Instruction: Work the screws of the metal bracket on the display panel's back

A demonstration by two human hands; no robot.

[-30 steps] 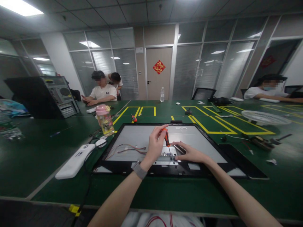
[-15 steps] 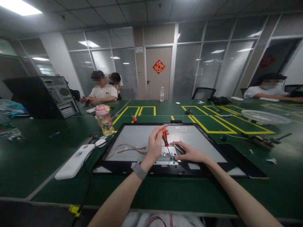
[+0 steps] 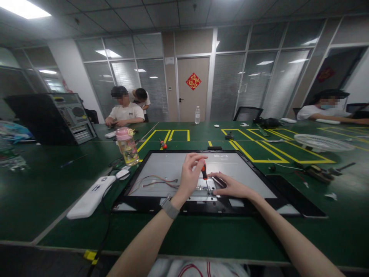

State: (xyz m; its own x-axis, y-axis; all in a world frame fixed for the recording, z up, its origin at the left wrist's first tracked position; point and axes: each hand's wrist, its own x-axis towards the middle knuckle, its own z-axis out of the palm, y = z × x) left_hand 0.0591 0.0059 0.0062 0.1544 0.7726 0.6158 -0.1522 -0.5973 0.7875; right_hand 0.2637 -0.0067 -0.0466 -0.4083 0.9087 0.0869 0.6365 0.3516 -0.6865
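Observation:
A monitor panel [image 3: 245,169] lies flat on the green table, grey back up inside a black frame. My left hand [image 3: 188,177] is closed on a small orange-handled screwdriver [image 3: 204,172], held upright with its tip on a metal bracket [image 3: 201,189] near the panel's front edge. My right hand [image 3: 232,185] rests on the panel just right of the tip, fingers stretched flat and pointing left. Thin loose wires [image 3: 155,181] lie on the panel at the left.
A pink-lidded bottle [image 3: 127,146] stands left of the panel, with a white box [image 3: 90,196] and a mouse [image 3: 123,174] nearer. A computer case [image 3: 54,117] is far left, a fan grille [image 3: 323,143] right. People sit at the far side.
My left fingers have shifted on the screwdriver handle, which tilted and came back upright over the same spot. My right hand has stayed put.

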